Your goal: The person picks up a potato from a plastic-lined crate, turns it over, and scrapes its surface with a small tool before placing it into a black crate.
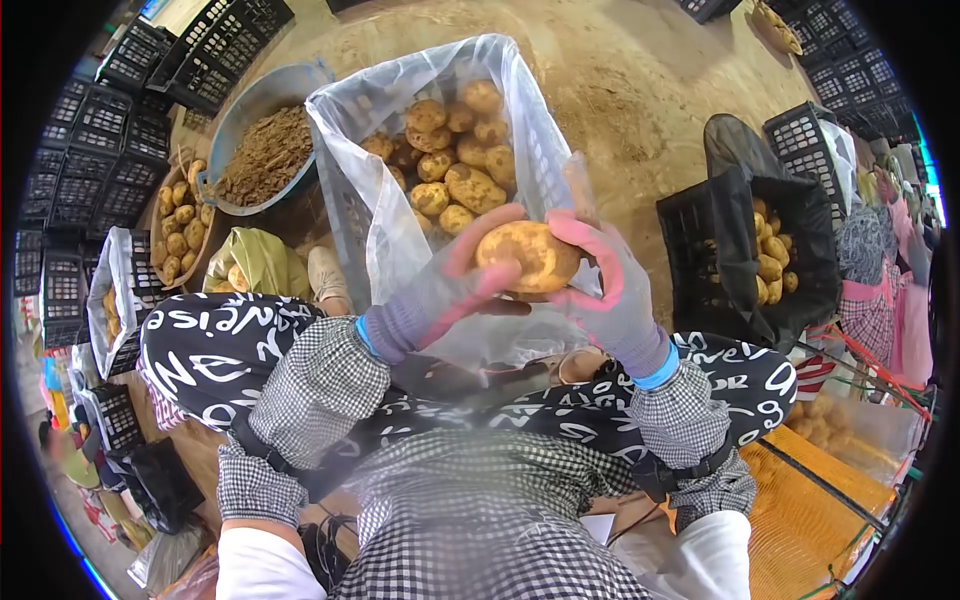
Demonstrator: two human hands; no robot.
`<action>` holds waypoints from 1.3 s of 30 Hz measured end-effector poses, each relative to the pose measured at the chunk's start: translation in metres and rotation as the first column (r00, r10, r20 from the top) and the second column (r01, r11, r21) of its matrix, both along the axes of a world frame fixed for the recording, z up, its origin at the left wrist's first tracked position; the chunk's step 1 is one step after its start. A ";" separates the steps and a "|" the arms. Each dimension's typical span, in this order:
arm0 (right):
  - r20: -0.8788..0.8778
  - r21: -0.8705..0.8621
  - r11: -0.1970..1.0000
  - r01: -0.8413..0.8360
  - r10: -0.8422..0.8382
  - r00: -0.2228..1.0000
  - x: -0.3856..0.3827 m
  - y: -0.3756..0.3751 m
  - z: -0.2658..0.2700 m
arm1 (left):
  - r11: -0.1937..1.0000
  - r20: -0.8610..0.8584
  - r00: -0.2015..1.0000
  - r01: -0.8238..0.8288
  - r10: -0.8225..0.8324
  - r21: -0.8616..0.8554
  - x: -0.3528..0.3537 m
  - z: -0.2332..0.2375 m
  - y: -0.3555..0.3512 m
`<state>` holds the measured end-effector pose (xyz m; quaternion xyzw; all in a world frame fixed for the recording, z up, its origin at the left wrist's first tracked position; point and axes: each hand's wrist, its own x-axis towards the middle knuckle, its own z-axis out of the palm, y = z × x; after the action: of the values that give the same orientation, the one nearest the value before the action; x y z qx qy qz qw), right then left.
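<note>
A large yellow-brown potato (530, 257) with darker dirt patches is held between my two gloved hands, above the near end of a lined crate. My left hand (450, 280), in a grey and pink glove, grips its left side with fingers over the top and thumb across the front. On the right side, my right hand (598, 280) in a matching glove closes on the same potato. Beyond them several potatoes (455, 150) lie inside the crate's clear plastic liner (375, 190). The undersides of the fingers are partly hidden.
A blue tub (230, 130) of soil stands left of the crate, near a basket of potatoes (180, 220) and a green sack (258, 262). To the right is a black-lined crate (700, 240) with potatoes. Stacked black crates (90, 150) line the left; orange mesh (800, 510) lies lower right.
</note>
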<state>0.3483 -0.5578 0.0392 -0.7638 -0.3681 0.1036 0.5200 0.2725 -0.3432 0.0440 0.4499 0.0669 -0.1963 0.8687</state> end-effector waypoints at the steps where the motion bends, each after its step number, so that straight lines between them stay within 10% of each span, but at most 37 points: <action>1: 0.022 -0.024 1.000 -0.013 0.014 1.000 0.001 -0.001 0.000 | 0.999 0.030 0.999 -0.018 0.017 0.049 0.001 0.000 0.000; 12: -0.332 0.138 0.982 0.127 -0.074 0.941 -0.019 0.016 -0.012 | 0.768 0.516 0.852 -0.388 0.088 0.510 0.004 -0.025 -0.019; 17: -0.116 -0.021 0.981 0.192 -0.193 0.974 -0.014 0.015 -0.007 | 0.854 0.302 0.947 -0.243 0.108 0.460 0.000 -0.015 -0.022; 23: -0.254 -0.025 0.979 0.204 -0.204 0.945 -0.007 0.005 -0.007 | 0.939 0.212 0.970 -0.182 0.122 0.293 -0.003 -0.007 -0.027; 25: 0.040 -0.091 0.970 0.227 -0.224 0.974 0.002 0.000 -0.016 | 0.962 0.171 0.974 -0.186 0.152 0.201 -0.003 -0.004 -0.027; 27: -0.041 -0.013 0.966 0.257 -0.257 0.966 0.003 0.001 -0.019 | 0.970 0.134 0.972 -0.211 0.195 0.122 -0.001 -0.003 -0.026; 29: -0.484 0.178 0.925 0.336 -0.215 0.848 -0.005 0.009 -0.018 | 0.942 0.215 0.952 -0.262 0.217 0.212 0.003 -0.012 -0.024; 33: -0.131 0.062 0.953 0.297 -0.287 0.949 -0.019 0.019 -0.015 | 0.854 0.277 0.953 -0.243 0.123 0.459 0.000 -0.010 -0.022; 39: -0.144 -0.061 0.971 0.232 -0.238 0.960 -0.013 0.008 -0.008 | 0.949 0.193 0.974 -0.172 0.122 0.266 -0.002 -0.017 -0.020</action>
<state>0.3352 -0.5495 0.0311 -0.8032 -0.2323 0.1064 0.5381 0.2700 -0.3636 0.0266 0.5777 0.0511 -0.0793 0.8108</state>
